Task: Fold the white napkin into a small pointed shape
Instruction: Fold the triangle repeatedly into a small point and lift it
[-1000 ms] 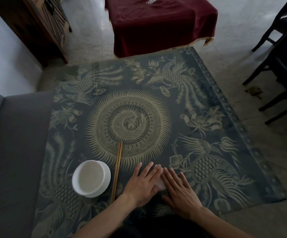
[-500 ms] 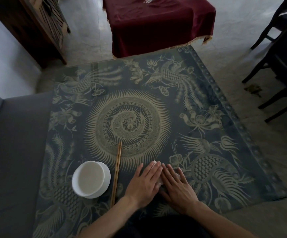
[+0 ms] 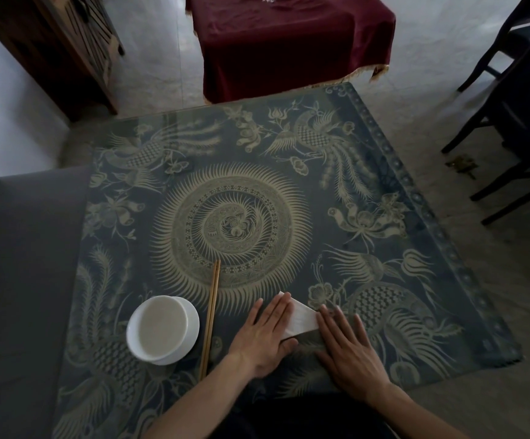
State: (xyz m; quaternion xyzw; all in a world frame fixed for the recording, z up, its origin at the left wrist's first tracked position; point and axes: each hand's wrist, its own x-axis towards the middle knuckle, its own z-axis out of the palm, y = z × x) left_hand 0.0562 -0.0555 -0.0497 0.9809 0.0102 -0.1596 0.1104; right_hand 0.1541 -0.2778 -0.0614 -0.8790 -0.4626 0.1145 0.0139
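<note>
Both hands flat on the white napkin (image 3: pixel 301 319), pressing it to the table (image 3: pixel 384 172), no grasp.

Head view: left hand (image 3: pixel 265 335) laid palm-down, fingers straight and together, covering the napkin's left part; right hand (image 3: pixel 347 346) likewise flat with fingers spread, fingertips touching the napkin's right edge. Between the two hands, a narrow white strip showing, already folded small, with a pointed corner poking out just beyond the left fingertips. Just left of the left hand, wooden chopsticks (image 3: pixel 210 318) lying lengthwise; further left, a white bowl (image 3: pixel 162 329) on the same patterned top. Judged well along: folds made and being creased flat, point apparently formed; probably little left beyond a last tuck or letting go. Underside and hidden layers not visible.
</note>
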